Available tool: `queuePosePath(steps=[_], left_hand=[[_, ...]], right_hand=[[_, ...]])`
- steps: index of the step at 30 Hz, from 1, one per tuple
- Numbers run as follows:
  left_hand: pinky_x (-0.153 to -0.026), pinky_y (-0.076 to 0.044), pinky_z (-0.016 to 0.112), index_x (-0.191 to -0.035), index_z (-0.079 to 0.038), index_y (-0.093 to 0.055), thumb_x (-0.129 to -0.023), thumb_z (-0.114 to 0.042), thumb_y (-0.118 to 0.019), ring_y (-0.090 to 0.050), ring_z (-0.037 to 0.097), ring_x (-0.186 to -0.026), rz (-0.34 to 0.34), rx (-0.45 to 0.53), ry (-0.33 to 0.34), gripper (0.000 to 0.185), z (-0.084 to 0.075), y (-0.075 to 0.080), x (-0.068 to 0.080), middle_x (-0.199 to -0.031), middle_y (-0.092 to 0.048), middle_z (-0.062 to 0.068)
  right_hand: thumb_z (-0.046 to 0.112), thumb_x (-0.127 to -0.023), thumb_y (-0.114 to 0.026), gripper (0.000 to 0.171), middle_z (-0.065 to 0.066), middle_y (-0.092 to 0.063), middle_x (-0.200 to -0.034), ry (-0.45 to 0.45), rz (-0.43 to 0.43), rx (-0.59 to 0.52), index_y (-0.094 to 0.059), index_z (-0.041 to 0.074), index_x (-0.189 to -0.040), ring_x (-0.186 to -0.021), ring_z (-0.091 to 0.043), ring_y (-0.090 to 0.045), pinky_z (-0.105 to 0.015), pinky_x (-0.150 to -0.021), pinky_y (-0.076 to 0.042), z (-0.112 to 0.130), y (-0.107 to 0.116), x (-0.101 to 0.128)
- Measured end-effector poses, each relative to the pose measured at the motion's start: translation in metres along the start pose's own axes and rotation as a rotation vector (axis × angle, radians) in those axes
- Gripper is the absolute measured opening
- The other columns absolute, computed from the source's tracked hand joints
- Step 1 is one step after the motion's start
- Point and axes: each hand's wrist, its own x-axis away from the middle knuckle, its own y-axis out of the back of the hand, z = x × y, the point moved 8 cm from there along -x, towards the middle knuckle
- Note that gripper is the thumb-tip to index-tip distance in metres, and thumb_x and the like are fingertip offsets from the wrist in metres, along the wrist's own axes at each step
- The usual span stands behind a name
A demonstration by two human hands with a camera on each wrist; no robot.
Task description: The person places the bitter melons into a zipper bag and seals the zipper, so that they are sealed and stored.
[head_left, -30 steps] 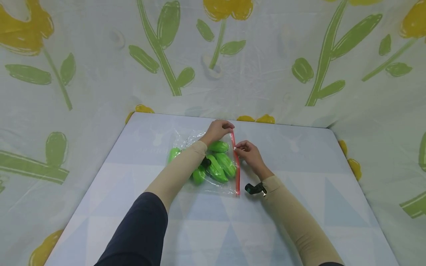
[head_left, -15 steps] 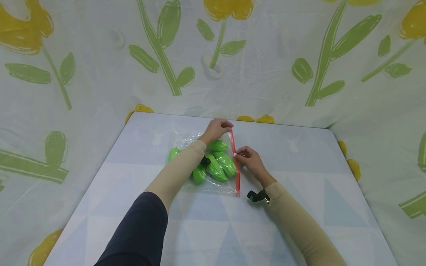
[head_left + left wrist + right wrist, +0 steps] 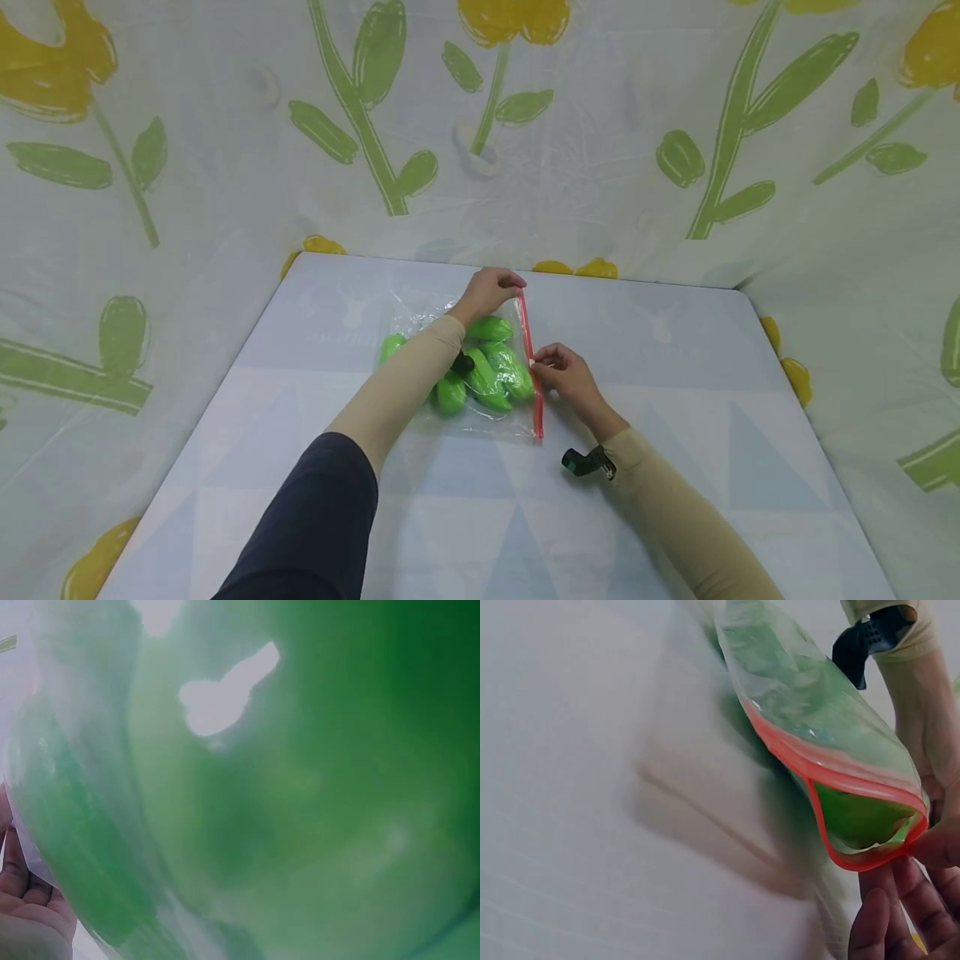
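A clear zip bag [image 3: 491,425] with a red zip strip [image 3: 537,408] lies on the table, its mouth to the right. Inside are several bright green, elongated, plump objects [image 3: 487,379], partly covered by my left arm. My left hand [image 3: 487,293] pinches the far end of the strip. My right hand [image 3: 566,373] pinches the small white slider [image 3: 532,362] about midway along it. In the right wrist view the red-rimmed mouth [image 3: 840,855] gapes beside fingers [image 3: 911,889]. Green shapes [image 3: 247,810] fill most of the left wrist view, blurred.
The table [image 3: 450,533] has a pale triangle pattern. A white curtain [image 3: 585,167] printed with flowers and leaves hangs behind it and at the sides. A black wrist camera [image 3: 587,462] sits on my right wrist, another [image 3: 462,363] on the left.
My right hand has moved toward me along the red strip, and the white slider has moved with it. The left hand stays at the far end, almost still.
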Motion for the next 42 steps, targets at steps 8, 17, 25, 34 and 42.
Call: queuePosePath(steps=[8,17,25,34,42], left_hand=[[-0.088,-0.048,0.029,-0.113,-0.007,-0.066,-0.092,-0.020,-0.059,-0.057,0.017,-0.104,-0.003,-0.014,0.008,0.025,-0.002,0.003,0.001,-0.108,-0.066,0.003],[-0.088,-0.048,0.030,-0.113,-0.007,-0.066,-0.092,-0.020,-0.058,-0.057,0.018,-0.104,-0.008,-0.020,0.005,0.026,-0.004,0.006,0.003,-0.108,-0.065,0.003],[-0.088,-0.048,0.029,-0.111,-0.010,-0.067,-0.092,-0.020,-0.058,-0.057,0.017,-0.104,-0.015,-0.021,0.007,0.023,-0.002,0.010,0.002,-0.108,-0.065,0.002],[-0.087,-0.048,0.028,-0.109,-0.013,-0.068,-0.091,-0.021,-0.060,-0.057,0.016,-0.103,-0.015,-0.014,-0.001,0.021,0.001,0.012,0.001,-0.108,-0.065,0.001],[-0.086,-0.048,0.027,-0.107,-0.015,-0.068,-0.091,-0.021,-0.060,-0.057,0.014,-0.102,-0.022,-0.007,-0.007,0.019,0.002,0.013,0.001,-0.107,-0.065,0.000]], right_hand=[[0.023,-0.085,-0.066,0.020,-0.007,-0.063,-0.093,-0.005,0.023,0.007,-0.059,0.012,-0.100,-0.073,-0.022,-0.059,-0.029,-0.059,-0.051,-0.002,-0.003,0.017],[0.022,-0.084,-0.068,0.023,-0.007,-0.063,-0.093,-0.011,0.079,-0.015,-0.060,0.009,-0.101,-0.072,-0.020,-0.059,-0.030,-0.057,-0.050,-0.005,-0.007,0.036],[0.011,-0.087,-0.065,0.023,-0.015,-0.064,-0.095,-0.015,0.127,-0.054,-0.057,-0.001,-0.104,-0.077,-0.026,-0.063,-0.038,-0.065,-0.055,0.012,-0.011,0.059],[0.005,-0.085,-0.064,0.024,-0.017,-0.060,-0.092,-0.028,0.189,-0.124,-0.055,-0.006,-0.104,-0.076,-0.026,-0.064,-0.043,-0.067,-0.056,0.015,-0.019,0.074],[0.009,-0.084,-0.067,0.024,-0.016,-0.060,-0.089,-0.053,0.204,-0.165,-0.054,-0.002,-0.102,-0.073,-0.026,-0.064,-0.042,-0.065,-0.057,-0.014,-0.025,0.071]])
